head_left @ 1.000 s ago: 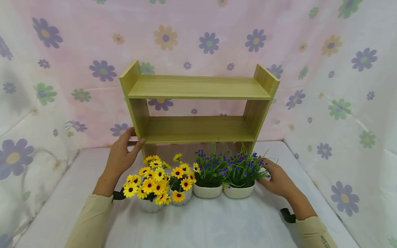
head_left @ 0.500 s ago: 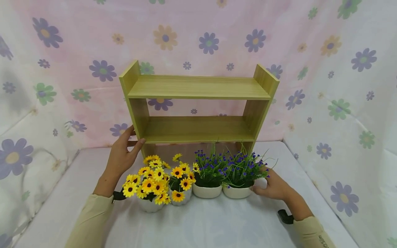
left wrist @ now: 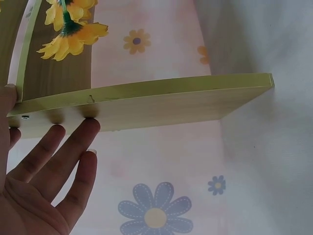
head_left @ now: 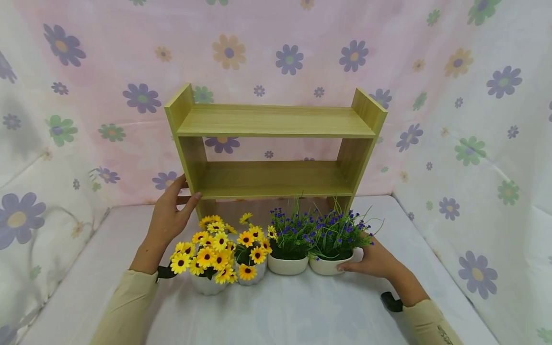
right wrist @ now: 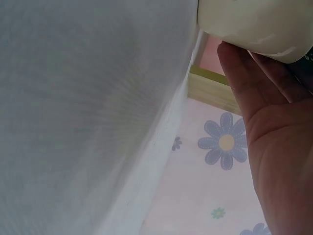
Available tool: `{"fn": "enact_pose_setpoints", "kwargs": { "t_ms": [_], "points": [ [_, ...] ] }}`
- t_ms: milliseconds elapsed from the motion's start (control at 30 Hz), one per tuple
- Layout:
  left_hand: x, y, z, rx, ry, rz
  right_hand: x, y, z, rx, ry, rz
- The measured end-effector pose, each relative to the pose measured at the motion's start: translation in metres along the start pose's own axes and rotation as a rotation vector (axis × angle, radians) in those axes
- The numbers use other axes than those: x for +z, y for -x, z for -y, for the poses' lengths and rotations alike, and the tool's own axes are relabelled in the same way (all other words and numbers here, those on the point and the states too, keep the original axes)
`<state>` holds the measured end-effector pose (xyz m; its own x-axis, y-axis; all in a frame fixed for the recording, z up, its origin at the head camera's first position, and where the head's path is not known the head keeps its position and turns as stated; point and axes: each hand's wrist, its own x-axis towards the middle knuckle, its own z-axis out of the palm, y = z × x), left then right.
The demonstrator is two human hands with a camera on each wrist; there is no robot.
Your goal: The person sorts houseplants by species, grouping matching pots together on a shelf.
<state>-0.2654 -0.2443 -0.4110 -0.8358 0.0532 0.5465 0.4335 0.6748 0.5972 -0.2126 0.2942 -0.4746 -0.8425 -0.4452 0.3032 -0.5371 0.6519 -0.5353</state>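
Observation:
A light wooden shelf (head_left: 276, 179) with two boards in view stands on the table. My left hand (head_left: 167, 214) holds its left side panel, thumb at the front edge; in the left wrist view the fingertips (left wrist: 90, 125) press the panel's outer face. My right hand (head_left: 374, 258) grips the rightmost potted plant (head_left: 329, 266), purple flowers in a white oval pot, with the thumb on the pot's front and the fingers at its right side, partly hidden by leaves. Its white pot (right wrist: 259, 24) fills the top corner of the right wrist view.
Left of it stands a matching purple-flowered pot (head_left: 288, 266). Two pots of yellow flowers, one in the middle (head_left: 250, 274) and one at left (head_left: 209, 286), stand in the same row before the shelf. Flower-printed cloth (head_left: 276, 28) hangs behind; white cloth covers the table (head_left: 276, 318).
My right hand has slid left along the rightmost pot, its thumb coming round onto the pot's front. The left hand has stayed on the shelf's side panel.

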Motion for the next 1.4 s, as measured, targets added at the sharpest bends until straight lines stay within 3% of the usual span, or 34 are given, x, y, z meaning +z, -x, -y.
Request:
{"fn": "enact_pose_setpoints", "kwargs": {
  "t_ms": [633,967,1133,1400],
  "points": [
    [0.002,0.004,0.002,0.027,0.009,0.013,-0.011,0.002,0.001,-0.013,0.010,-0.020],
    [0.002,0.001,0.002,0.070,0.016,0.002,-0.036,0.002,0.007,0.063,0.069,-0.110],
    [0.003,0.002,0.002,0.058,0.008,0.010,-0.054,0.004,0.020,0.177,0.064,-0.109],
    [0.003,0.001,0.001,0.059,0.017,0.006,-0.082,-0.008,0.041,0.207,0.090,-0.098]
  ]
}}
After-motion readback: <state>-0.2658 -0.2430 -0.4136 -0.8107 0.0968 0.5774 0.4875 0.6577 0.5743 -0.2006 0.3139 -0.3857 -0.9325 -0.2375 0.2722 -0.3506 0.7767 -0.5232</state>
